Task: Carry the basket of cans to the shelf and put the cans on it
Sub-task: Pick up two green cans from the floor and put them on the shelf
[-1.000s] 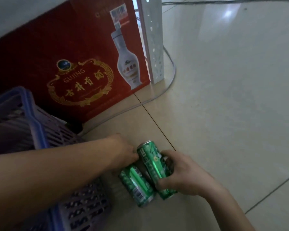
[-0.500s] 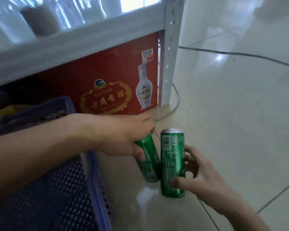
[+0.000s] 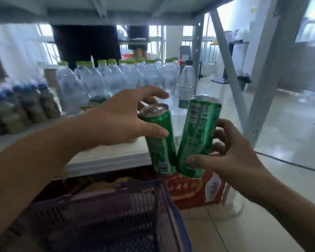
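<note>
Left hand (image 3: 116,120) grips one green can (image 3: 159,140), right hand (image 3: 231,160) the other can (image 3: 195,139); both near upright, bases touching, just before the shelf (image 3: 107,159) edge. Bare shelf lies at twelve o'clock; basket (image 3: 105,215) below.

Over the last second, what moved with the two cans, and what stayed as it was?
Both green cans were lifted from floor level up to the edge of the shelf. The left hand grips the left can and the right hand grips the right can, as before; neither was released, and both are off the shelf. The basket and the red box stayed put.
</note>
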